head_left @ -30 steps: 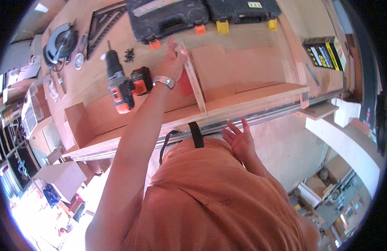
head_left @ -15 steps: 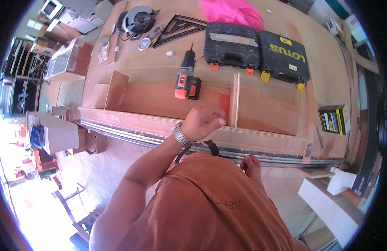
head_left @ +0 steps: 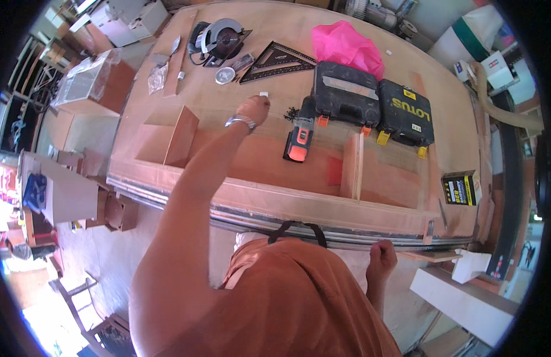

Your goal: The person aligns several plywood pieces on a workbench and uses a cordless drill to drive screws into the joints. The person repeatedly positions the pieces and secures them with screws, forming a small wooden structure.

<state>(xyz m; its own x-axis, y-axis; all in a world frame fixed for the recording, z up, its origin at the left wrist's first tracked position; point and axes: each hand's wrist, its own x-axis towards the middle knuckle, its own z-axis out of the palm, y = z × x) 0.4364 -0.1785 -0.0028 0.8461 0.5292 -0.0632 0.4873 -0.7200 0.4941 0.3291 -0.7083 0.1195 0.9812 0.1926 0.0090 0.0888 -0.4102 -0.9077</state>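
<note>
Bench (head_left: 275,24): broad, wooden, spread out in front of me. Along its near side lies the long plywood frame (head_left: 275,196), with an upright divider (head_left: 351,169) towards its right end. Behind that divider, two dark tool cases sit side by side, one with orange latches (head_left: 347,95), one with yellow (head_left: 403,119). Pink plastic bag (head_left: 347,44) beyond them; circular saw (head_left: 222,40) over to the far left. The drill (head_left: 302,134) lies just beside the orange-latched case, its orange end towards me.

My left hand (head_left: 253,109) reaches across the frame, fingers bent in; my right hand (head_left: 382,259) hangs off the near edge in a loose fist, nothing seen in it. Little heap of black screws (head_left: 291,113) by the drill.

Smallest: a white piece (head_left: 264,94), right at my left fingertips, left of the screws. Too small from up here to tell whether I have it pinched or only touch it. Step in hand, I judge: picking at that piece. Next move calls for a fine, narrow pinch and a lift clear of the screws
</note>
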